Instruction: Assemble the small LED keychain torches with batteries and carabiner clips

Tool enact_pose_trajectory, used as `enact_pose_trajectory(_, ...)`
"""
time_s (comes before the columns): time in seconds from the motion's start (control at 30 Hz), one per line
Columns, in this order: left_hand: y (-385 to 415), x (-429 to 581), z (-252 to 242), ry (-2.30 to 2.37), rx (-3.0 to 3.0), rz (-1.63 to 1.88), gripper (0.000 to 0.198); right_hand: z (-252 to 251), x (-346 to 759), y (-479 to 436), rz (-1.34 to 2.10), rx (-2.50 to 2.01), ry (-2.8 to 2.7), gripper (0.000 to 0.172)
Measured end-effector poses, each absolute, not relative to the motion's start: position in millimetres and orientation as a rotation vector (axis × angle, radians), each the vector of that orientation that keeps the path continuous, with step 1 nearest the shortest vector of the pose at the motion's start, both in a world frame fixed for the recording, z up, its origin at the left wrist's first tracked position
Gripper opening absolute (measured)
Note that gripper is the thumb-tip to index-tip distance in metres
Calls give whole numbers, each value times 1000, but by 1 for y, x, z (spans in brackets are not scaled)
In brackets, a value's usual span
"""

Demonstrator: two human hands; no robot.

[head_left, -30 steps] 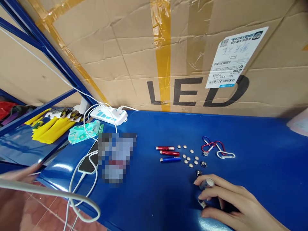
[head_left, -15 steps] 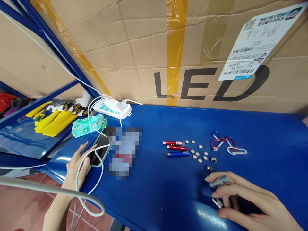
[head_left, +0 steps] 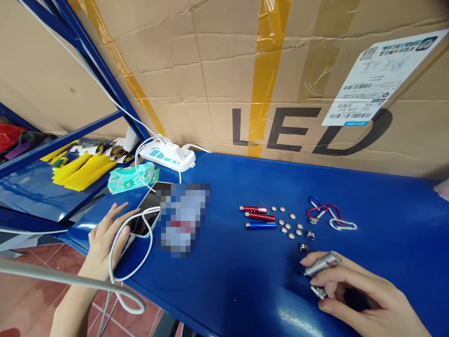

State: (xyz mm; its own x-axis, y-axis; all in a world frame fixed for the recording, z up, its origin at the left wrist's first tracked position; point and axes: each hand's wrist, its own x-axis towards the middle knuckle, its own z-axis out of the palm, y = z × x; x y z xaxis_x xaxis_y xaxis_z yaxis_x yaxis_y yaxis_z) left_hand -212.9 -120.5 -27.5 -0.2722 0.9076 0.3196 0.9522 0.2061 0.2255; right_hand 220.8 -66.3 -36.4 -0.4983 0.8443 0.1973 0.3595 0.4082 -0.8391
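Observation:
My right hand (head_left: 345, 288) is closed round a short silver metal tube (head_left: 323, 263). Low between thumb and fingers it also has a small shiny metal piece (head_left: 318, 292), partly hidden. Just beyond lie two small dark metal fittings (head_left: 303, 247) and several round button cells (head_left: 288, 226). Left of the cells are two red pen-like tubes (head_left: 259, 216) and a blue one (head_left: 260, 225). My left hand (head_left: 109, 238) has its fingers spread at the left edge of a dark-screened phone (head_left: 145, 220), under a white cable (head_left: 115, 250).
Several carabiners (head_left: 345, 225) lie at the right on the blue tabletop (head_left: 210, 290). A white power strip (head_left: 166, 157), a turquoise packet (head_left: 129, 177) and yellow items (head_left: 84, 172) are at the left. A large cardboard box (head_left: 210, 84) stands behind. Beside the phone is a blurred patch.
The view has shifted slightly. My left hand has slid a little left along the phone's edge. My right hand keeps the silver tube, now tilted up a bit more.

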Motion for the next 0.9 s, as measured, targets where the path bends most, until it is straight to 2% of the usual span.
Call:
enact_pose_trajectory(0.27,-121,-216,-34,-2399,-1864,-581,36,-36,218,-67,956,-1030,-2029,5)
enact_pose_trajectory(0.5,-126,-215,-28,-2423,-1895,-425,43,-35,216,-66,873,-1065,-2034,10)
enact_pose_trajectory(0.67,-124,-215,-26,-2400,-1897,-439,40,-34,216,-66,862,-1065,-2038,10)
enact_pose_trajectory(0.9,-129,-201,-8,-2343,-1749,-834,43,-46,222,-67,858,-1075,-2066,9)
